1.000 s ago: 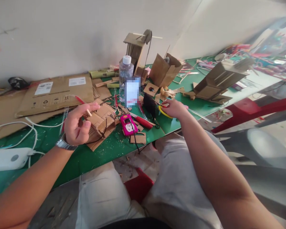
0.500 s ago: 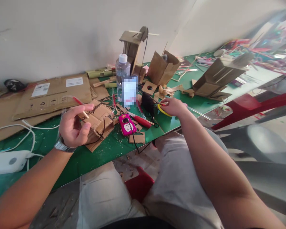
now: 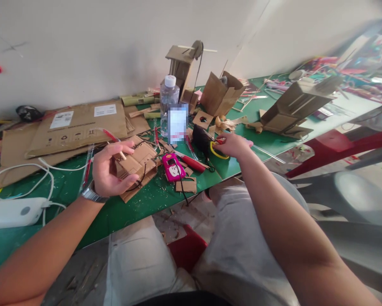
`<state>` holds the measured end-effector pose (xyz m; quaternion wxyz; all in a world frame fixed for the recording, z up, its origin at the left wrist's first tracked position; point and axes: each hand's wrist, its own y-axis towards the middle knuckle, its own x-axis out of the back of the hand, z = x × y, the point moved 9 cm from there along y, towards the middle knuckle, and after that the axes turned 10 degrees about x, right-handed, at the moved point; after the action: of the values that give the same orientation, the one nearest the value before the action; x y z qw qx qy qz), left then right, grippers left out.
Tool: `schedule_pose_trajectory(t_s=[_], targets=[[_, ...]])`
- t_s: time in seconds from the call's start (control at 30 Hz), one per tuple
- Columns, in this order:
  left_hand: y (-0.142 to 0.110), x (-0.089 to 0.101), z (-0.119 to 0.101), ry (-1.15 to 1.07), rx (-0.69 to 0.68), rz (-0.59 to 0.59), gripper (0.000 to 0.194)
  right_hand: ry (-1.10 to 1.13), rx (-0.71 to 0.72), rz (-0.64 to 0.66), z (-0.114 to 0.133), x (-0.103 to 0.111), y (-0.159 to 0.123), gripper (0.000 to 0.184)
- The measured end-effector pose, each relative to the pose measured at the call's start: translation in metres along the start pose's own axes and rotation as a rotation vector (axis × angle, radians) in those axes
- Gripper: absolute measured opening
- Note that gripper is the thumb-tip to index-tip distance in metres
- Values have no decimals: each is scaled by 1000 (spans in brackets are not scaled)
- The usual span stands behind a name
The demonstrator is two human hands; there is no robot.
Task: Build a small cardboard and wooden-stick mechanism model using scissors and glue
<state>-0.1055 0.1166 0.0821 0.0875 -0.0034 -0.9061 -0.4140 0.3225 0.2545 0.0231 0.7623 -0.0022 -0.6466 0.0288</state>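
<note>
My left hand (image 3: 109, 170) hovers over the green table (image 3: 140, 202), fingers loosely curled, with a short wooden stick (image 3: 121, 152) between index finger and thumb. Just right of it lies a small cardboard model (image 3: 136, 163) with a black wire. My right hand (image 3: 233, 144) reaches to the table's near edge and grips the yellow-handled scissors (image 3: 219, 151), beside a black object (image 3: 199, 139). A pink device (image 3: 173, 166) and a red-handled tool (image 3: 191, 161) lie between my hands.
A water bottle (image 3: 169, 104) and tall cardboard structures (image 3: 182, 68) stand behind. Flat cardboard sheets (image 3: 72, 127) lie at the back left, a white power strip (image 3: 14, 211) with cables at left. Another cardboard model (image 3: 294, 108) sits at right. Red plastic furniture (image 3: 337, 146) stands beside the table.
My left hand has dropped slightly and closed in on the cardboard model, still with the stick. My right hand stays on the scissors with its fingers curled tighter.
</note>
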Motion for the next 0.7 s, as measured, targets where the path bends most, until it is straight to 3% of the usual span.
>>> schedule_pose_trajectory(t_s=[0.13, 0.27, 0.4, 0.7], targets=[[0, 2, -7, 70, -86, -41, 82, 1, 21, 14, 6, 3, -2, 50], [-6, 0, -2, 193, -128, -14, 90, -18, 29, -13, 13, 7, -5, 49], [-13, 1, 17, 230, -35, 10, 100, -22, 16, -40, 17, 10, -6, 48], [-15, 15, 43, 162, 188, -219, 89, 19, 26, -140, 20, 18, -3, 47]])
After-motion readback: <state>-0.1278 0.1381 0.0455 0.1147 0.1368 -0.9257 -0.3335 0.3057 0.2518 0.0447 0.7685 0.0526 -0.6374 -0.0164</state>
